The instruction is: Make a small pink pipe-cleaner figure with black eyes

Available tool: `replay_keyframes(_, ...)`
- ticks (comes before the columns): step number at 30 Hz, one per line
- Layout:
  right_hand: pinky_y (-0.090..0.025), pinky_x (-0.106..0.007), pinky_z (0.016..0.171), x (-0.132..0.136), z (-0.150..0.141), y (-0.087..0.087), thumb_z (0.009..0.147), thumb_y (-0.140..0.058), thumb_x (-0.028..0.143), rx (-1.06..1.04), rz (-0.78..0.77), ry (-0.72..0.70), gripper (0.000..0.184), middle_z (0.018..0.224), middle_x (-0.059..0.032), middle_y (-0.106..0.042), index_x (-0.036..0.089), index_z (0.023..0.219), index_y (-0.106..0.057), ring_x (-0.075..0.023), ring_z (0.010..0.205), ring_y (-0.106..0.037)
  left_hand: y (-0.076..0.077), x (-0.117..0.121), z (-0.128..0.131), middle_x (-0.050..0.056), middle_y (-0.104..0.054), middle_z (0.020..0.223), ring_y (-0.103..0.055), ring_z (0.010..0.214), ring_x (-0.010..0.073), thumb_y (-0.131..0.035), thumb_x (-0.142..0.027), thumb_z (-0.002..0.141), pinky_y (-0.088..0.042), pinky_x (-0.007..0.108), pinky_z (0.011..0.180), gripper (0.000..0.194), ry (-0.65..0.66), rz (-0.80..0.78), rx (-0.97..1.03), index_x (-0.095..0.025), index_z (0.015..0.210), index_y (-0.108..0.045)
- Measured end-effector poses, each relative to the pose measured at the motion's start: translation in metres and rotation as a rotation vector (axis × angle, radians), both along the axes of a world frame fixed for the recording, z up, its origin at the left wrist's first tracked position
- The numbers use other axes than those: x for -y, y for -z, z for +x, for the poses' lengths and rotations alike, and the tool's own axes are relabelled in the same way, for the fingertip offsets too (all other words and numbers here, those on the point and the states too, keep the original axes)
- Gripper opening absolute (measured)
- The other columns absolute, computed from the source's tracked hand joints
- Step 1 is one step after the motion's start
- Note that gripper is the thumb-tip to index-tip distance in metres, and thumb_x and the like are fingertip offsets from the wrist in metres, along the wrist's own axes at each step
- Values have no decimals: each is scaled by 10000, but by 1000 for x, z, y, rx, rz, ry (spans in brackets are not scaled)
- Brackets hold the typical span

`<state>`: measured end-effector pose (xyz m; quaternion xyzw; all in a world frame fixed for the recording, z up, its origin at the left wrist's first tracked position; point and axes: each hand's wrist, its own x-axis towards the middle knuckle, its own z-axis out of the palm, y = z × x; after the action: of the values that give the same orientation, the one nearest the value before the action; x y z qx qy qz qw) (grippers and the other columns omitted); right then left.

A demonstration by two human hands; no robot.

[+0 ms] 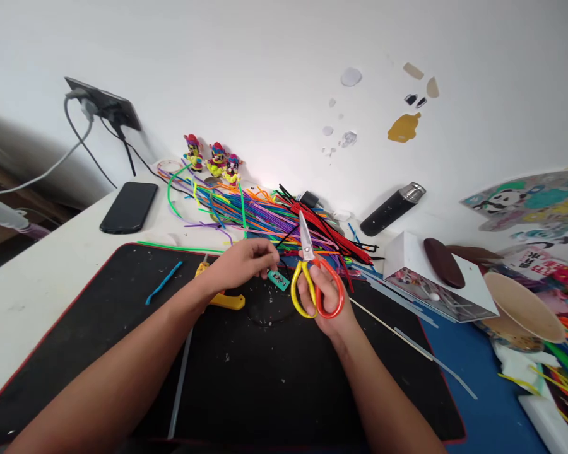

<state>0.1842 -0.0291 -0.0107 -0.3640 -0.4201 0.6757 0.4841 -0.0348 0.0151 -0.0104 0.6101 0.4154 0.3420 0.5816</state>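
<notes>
Your right hand (330, 282) gripped scissors (305, 238), left hand (246, 261) pinched together; three figurines (217, 159), one flask (389, 213) lined the tabletop's (61, 284) back edge.

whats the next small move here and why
Probably turn the scissors toward the left hand: the right hand holds them by both handles, but the blades point away, toward the wall, while the left hand's fingers are bunched close by. What they pinch is too small to tell.
</notes>
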Motion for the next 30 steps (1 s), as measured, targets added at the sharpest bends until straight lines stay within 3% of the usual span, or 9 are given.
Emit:
replay_keyframes(3, -333, -161, 365, -5, 10, 3, 932, -782, 591, -70, -25, 13, 483, 698, 50, -656, 189, 1180, -681, -37, 352, -453, 1, 7, 4, 27, -768, 854, -696, 714, 168, -625, -374, 954, -500, 257, 657, 200, 278, 17, -203, -197, 882, -685)
replay_keyframes(8, -308, -157, 352, -6, 19, 18, 917, -730, 731, -118, -60, -76, 591, 680, 32, -652, 205, 1188, -725, -65, 399, -506, 7, 10, 13, 6, -732, 813, -656, 747, 172, -572, -338, 967, -458, 259, 696, 207, 295, 141, -384, -207, 897, -715)
replay_keyframes(14, -344, -175, 358, -2, 22, 24, 914, -715, 763, -147, -68, -109, 637, 686, 18, -676, 207, 1224, -724, -97, 422, -581, 10, 7, 17, -2, -717, 854, -630, 775, 182, -556, -462, 992, -449, 272, 711, 294, 189, 189, -421, -220, 923, -708)
replay_keyframes(22, -406, -188, 397, 6, 17, 23, 956, -655, 772, -128, -3, -209, 698, 778, -42, -768, 193, 1345, -656, -177, 537, -745, 11, 6, 18, 23, -775, 915, -674, 818, 216, -575, -503, 977, -483, 309, 751, 336, 7, 243, -403, -219, 956, -754)
replay_keyframes(30, -468, -211, 470, 12, 16, 22, 910, -682, 805, -62, 17, -210, 755, 847, -79, -799, 211, 1375, -638, -233, 649, -806, -9, 8, 6, -15, -670, 735, -575, 670, 156, -625, -476, 968, -419, 275, 635, 305, -424, 358, -308, -196, 870, -695)
